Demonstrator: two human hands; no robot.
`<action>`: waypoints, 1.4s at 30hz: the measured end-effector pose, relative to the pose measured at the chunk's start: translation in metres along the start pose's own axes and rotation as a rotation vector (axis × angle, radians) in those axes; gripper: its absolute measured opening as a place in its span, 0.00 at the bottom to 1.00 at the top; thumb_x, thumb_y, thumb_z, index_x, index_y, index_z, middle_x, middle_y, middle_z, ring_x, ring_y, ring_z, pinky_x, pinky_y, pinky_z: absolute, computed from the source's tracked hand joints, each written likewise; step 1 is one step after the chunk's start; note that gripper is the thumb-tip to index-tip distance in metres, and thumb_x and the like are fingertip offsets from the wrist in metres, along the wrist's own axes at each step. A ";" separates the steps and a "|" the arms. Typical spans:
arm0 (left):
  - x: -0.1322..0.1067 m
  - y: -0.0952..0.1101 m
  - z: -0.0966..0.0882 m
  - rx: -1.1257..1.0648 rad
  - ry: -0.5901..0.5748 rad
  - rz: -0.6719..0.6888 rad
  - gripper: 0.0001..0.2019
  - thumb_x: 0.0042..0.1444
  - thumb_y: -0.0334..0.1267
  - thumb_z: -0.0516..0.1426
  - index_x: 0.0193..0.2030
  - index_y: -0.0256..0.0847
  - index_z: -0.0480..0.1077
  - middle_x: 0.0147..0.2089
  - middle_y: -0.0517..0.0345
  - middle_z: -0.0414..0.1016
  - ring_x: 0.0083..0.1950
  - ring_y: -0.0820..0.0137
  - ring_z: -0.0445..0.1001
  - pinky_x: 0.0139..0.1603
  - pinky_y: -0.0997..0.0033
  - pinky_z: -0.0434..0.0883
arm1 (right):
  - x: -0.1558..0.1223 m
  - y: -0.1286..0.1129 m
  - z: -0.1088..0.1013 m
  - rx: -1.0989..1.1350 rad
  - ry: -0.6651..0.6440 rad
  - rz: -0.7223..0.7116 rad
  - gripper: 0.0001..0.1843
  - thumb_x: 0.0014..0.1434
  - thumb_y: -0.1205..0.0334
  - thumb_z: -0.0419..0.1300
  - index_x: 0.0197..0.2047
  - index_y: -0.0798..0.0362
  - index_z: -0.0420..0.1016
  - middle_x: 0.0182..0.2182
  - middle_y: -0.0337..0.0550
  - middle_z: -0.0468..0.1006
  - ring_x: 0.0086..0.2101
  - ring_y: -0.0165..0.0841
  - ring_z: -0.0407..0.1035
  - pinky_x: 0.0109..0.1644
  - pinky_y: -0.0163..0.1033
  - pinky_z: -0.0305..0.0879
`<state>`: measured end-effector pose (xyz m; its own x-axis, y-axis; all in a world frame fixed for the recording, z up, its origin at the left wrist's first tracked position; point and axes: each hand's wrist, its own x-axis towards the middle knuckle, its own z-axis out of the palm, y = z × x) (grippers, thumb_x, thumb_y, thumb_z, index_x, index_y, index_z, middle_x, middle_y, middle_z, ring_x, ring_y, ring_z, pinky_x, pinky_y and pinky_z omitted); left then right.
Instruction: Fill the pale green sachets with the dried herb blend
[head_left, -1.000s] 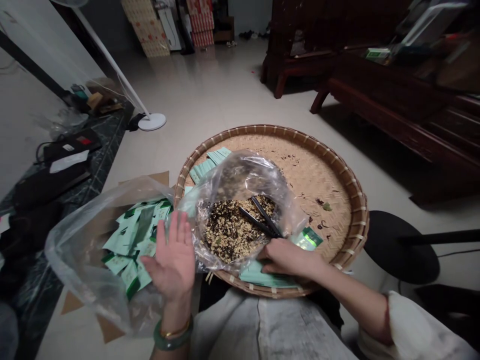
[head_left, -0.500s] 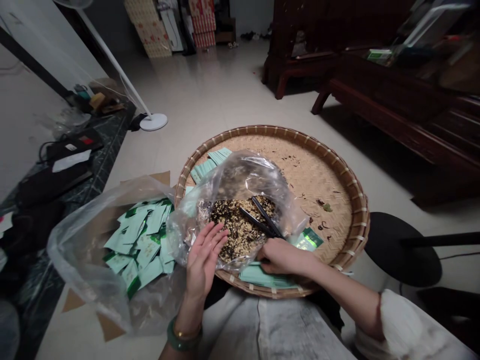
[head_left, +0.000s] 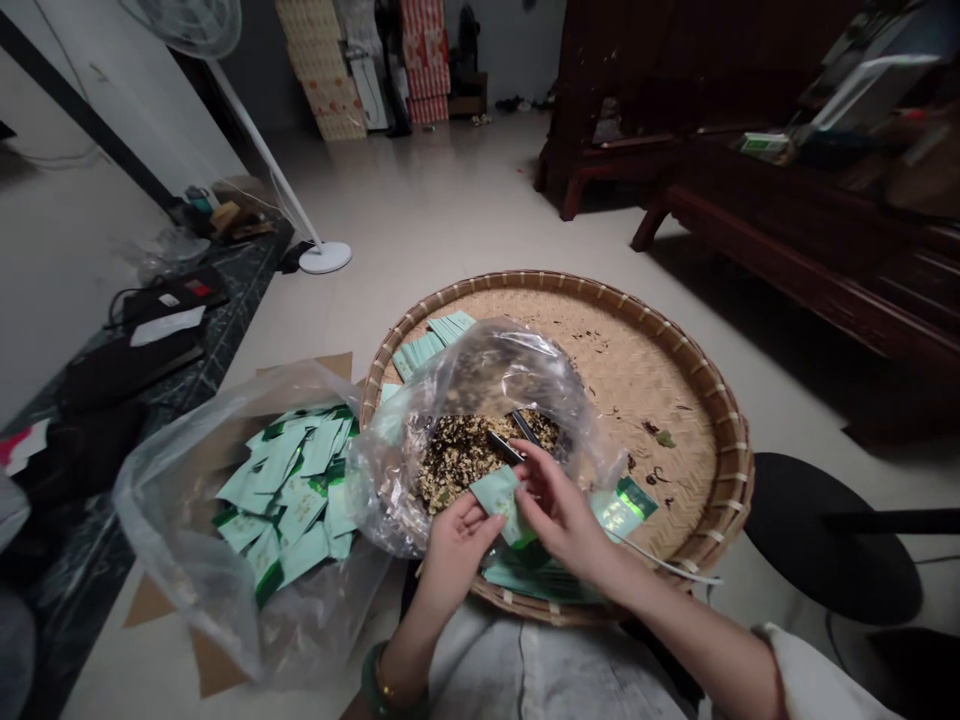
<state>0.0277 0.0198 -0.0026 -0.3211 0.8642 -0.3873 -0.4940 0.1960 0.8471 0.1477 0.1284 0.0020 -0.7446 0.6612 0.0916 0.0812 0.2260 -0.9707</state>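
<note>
Between my two hands is a light green packet (head_left: pixel 498 497), tilted above the near edge of a clear plastic bag (head_left: pixel 379 480). My left hand (head_left: pixel 457 550) pinches its lower left side, and my right hand (head_left: pixel 551 500) grips its right side. In the clear bag lies a dark and pale dried mix (head_left: pixel 457 450), with black tongs (head_left: pixel 504 447) resting on it, partly hidden by my right hand. More green packets (head_left: pixel 536 575) lie under my hands at the near rim of the round woven tray (head_left: pixel 645 350).
To the left, a large plastic bag (head_left: pixel 172 480) holds many green packets (head_left: pixel 292 490). A shiny green packet (head_left: pixel 624 507) and scattered dried bits lie on the tray's right. A white stand fan (head_left: pixel 325 257) stands behind; a black round base (head_left: pixel 832 540) is at right.
My right hand has lifted a packet from the near pile to above the bag. My left hand has moved right and closed on it. The view has shifted slightly.
</note>
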 end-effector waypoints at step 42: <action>0.007 0.005 -0.042 1.031 0.299 0.830 0.07 0.59 0.33 0.56 0.37 0.40 0.77 0.31 0.56 0.76 0.33 0.70 0.74 0.36 0.71 0.72 | 0.019 -0.005 -0.003 -0.437 0.075 -0.648 0.05 0.60 0.72 0.56 0.35 0.54 0.71 0.32 0.47 0.76 0.35 0.35 0.64 0.37 0.39 0.66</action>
<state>-0.0111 0.0072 -0.0168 -0.4526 0.7896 0.4143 0.7116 0.0399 0.7014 0.1357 0.1419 0.0089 -0.6873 0.3445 0.6395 -0.0891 0.8337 -0.5450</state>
